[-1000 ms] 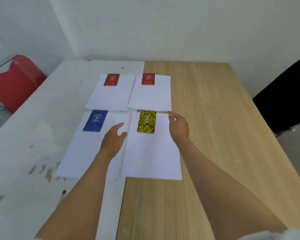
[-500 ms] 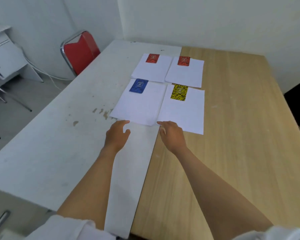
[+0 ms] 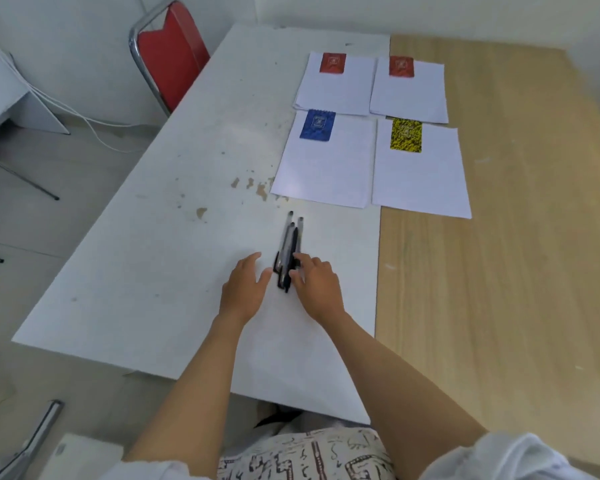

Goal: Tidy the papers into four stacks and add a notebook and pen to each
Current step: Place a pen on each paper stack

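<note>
A red chair (image 3: 174, 57) stands at ten o'clock. The left hand (image 3: 245, 289) lies relaxed and released on the white table (image 3: 153, 254), its thumb just beside a bunch of pens (image 3: 288, 252). The right hand (image 3: 317, 287) touches the pens with curled fingertips; whether it grasps them, one cannot tell. Four paper stacks (image 3: 326, 174) with notebooks (image 3: 317, 125) lie at one o'clock.

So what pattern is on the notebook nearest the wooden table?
The notebook is yellow with black speckles, clearest in the head view.
</note>
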